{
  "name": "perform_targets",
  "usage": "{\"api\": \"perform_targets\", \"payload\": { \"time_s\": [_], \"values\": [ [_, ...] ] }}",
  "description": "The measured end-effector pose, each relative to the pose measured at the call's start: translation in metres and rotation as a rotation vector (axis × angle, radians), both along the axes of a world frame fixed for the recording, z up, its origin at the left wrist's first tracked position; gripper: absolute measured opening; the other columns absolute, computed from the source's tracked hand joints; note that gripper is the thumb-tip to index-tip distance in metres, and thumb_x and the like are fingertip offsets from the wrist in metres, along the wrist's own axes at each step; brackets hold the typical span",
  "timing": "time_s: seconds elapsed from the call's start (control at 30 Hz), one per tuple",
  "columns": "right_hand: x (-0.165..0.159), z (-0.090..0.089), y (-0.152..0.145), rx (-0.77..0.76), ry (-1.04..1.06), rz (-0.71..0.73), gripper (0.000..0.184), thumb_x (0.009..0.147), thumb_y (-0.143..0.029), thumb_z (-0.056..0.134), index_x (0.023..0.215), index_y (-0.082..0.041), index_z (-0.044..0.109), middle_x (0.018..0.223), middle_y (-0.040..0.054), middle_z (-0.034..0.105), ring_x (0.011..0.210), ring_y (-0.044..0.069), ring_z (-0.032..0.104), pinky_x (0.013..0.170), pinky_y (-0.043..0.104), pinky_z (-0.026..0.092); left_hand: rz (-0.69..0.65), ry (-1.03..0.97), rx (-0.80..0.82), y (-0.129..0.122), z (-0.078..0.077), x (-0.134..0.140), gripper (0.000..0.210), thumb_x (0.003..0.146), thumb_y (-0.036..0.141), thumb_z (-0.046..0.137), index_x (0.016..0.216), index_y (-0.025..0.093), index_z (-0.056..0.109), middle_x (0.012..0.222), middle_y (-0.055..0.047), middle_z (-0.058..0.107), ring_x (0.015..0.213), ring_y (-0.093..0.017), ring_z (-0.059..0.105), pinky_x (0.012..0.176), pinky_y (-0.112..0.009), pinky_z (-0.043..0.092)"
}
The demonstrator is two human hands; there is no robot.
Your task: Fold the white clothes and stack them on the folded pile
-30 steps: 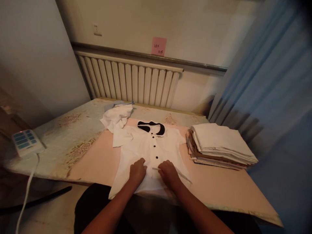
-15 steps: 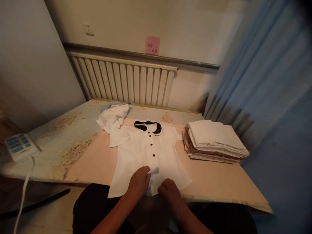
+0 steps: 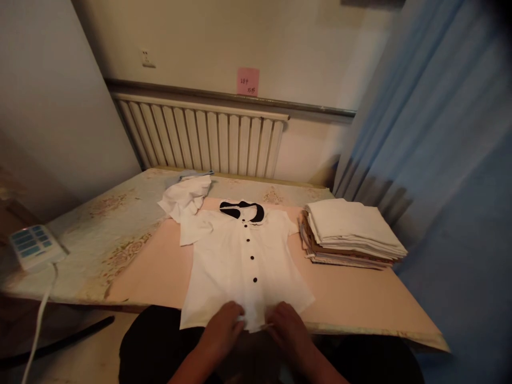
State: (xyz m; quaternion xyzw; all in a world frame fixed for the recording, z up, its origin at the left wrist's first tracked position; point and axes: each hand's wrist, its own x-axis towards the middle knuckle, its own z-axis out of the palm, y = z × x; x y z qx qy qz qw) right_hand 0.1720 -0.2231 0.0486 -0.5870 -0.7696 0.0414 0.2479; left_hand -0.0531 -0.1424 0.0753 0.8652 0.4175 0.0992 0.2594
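A white short-sleeved shirt (image 3: 224, 261) with a black-trimmed collar and dark buttons down its front lies spread on the table, collar toward the wall. Its lower hem reaches the table's near edge. My left hand (image 3: 224, 326) is closed on the hem, left of the button strip. On the other side of the strip, my right hand (image 3: 286, 325) pinches the hem too. The shirt front between the hands lies fairly flat.
At right stands a stack of folded clothes (image 3: 352, 229). Crumpled white clothing (image 3: 186, 194) lies back left. A white power strip (image 3: 36, 246) with a cord sits at the left edge. Behind are a radiator (image 3: 208, 136) and a blue curtain (image 3: 400, 133) at right.
My left hand has lowered the turned-up front edge to the hem, so a lower button now shows. Both hands sit slightly nearer to me. The view has tilted up a little.
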Motion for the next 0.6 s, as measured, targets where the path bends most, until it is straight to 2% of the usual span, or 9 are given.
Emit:
{"api": "perform_targets", "payload": {
  "time_s": [0.07, 0.13, 0.2, 0.27, 0.43, 0.6],
  "values": [
    [0.026, 0.0, 0.004, 0.041, 0.059, -0.152, 0.018, 0.089, -0.021, 0.045, 0.078, -0.022, 0.059, 0.078, 0.0032, 0.06, 0.077, 0.018, 0.053, 0.071, 0.03, 0.04, 0.216, 0.004, 0.148, 0.012, -0.006, -0.025, 0.027, 0.089, 0.025, 0.041, 0.108, 0.016, 0.058, 0.113, -0.011, 0.06, 0.11, -0.022, 0.053, 0.099, -0.034, 0.038],
    [0.055, 0.002, 0.01, 0.081, 0.127, -0.362, 0.021, 0.088, -0.022, 0.041, 0.083, -0.021, 0.061, 0.082, 0.0064, 0.063, 0.08, 0.02, 0.056, 0.074, 0.032, 0.042, 0.396, 0.094, 0.258, 0.026, -0.009, -0.051, 0.032, 0.088, 0.026, 0.042, 0.114, 0.011, 0.055, 0.121, -0.016, 0.056, 0.117, -0.027, 0.049, 0.103, -0.039, 0.034],
    [0.08, 0.007, 0.018, 0.058, 0.183, -0.562, 0.023, 0.087, -0.025, 0.039, 0.088, -0.02, 0.061, 0.088, 0.0084, 0.065, 0.084, 0.021, 0.058, 0.077, 0.033, 0.043, 0.512, 0.201, 0.248, 0.037, -0.01, -0.074, 0.035, 0.087, 0.027, 0.042, 0.117, 0.01, 0.052, 0.12, -0.018, 0.055, 0.117, -0.029, 0.049, 0.1, -0.041, 0.035],
    [0.096, 0.011, 0.024, -0.028, 0.219, -0.67, 0.026, 0.086, -0.03, 0.039, 0.09, -0.019, 0.062, 0.089, 0.0085, 0.066, 0.083, 0.022, 0.06, 0.076, 0.033, 0.044, 0.56, 0.252, 0.143, 0.045, -0.011, -0.088, 0.033, 0.088, 0.027, 0.04, 0.115, 0.011, 0.05, 0.112, -0.017, 0.058, 0.112, -0.028, 0.054, 0.095, -0.039, 0.039],
    [0.101, 0.007, 0.038, -0.197, 0.272, -0.731, 0.031, 0.086, -0.034, 0.04, 0.101, -0.018, 0.062, 0.089, 0.0082, 0.069, 0.082, 0.022, 0.063, 0.073, 0.031, 0.044, 0.591, 0.213, -0.129, 0.052, -0.017, -0.09, 0.027, 0.089, 0.027, 0.037, 0.11, 0.013, 0.047, 0.105, -0.015, 0.065, 0.102, -0.024, 0.062, 0.083, -0.032, 0.043],
    [0.096, 0.001, 0.044, -0.242, 0.239, -0.738, 0.029, 0.083, -0.029, 0.043, 0.103, -0.02, 0.062, 0.081, 0.0048, 0.069, 0.074, 0.02, 0.064, 0.065, 0.028, 0.041, 0.685, 0.17, -0.164, 0.05, -0.02, -0.086, 0.027, 0.088, 0.027, 0.037, 0.111, 0.016, 0.045, 0.103, -0.015, 0.067, 0.104, -0.024, 0.064, 0.078, -0.03, 0.045]
  ]
}}
